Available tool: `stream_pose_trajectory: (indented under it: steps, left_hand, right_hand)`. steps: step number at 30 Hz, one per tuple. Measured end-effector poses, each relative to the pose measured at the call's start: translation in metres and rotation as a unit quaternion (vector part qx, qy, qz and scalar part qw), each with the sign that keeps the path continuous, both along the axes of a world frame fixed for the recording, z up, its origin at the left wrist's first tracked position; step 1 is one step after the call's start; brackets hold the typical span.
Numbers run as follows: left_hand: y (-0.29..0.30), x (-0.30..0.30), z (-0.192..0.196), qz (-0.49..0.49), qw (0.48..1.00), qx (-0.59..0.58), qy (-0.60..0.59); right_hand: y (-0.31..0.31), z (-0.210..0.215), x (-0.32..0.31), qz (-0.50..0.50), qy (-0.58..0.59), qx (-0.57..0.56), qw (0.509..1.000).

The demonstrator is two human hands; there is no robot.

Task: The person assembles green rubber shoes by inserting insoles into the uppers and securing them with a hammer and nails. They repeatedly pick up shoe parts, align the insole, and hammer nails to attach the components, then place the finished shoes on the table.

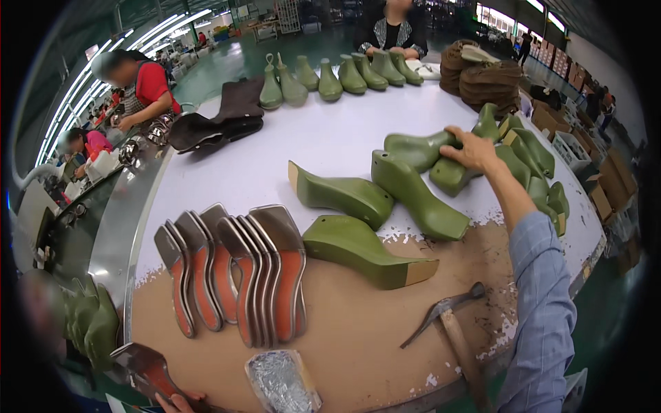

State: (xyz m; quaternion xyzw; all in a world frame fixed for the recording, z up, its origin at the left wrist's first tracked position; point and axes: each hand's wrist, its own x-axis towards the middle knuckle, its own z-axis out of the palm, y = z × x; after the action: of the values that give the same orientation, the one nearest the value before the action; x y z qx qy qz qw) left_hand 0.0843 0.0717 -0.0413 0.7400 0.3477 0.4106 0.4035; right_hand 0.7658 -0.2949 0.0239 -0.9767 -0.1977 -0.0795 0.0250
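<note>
My right hand (474,150) reaches to the far right of the table, its thumb and fingers curled over a green shoe last (413,150) in a loose group. Under the palm another green last (451,177) shows partly. Closer in lie a long green last (416,196), one with a tan tip (344,196) and a third (365,251). At the lower left edge, my left hand (177,403), cut off by the frame, grips a dark and orange insole (148,365). Several like insoles (255,275) stand in a row on the brown board.
A hammer (451,323) and a clear plastic-wrapped packet (282,382) lie near the front edge. Upright lasts (330,82) line the far edge beside a dark boot upper (237,110) and stacked brown material (482,79). Co-workers (141,86) stand beyond the table.
</note>
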Motion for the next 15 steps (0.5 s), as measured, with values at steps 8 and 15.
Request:
stream_pose_trajectory:
  steps: [8,15]
  left_hand:
    - [0.009,-0.004,-0.026,-0.024,0.991,-0.063,-0.114]
    - [0.006,-0.015,-0.017,-0.101,0.988,-0.05,-0.109]
  right_hand:
    - [-0.032,0.013,-0.131,0.017,-0.041,0.011,0.999]
    - [0.073,0.049,-0.307,0.183,0.045,0.234,0.954]
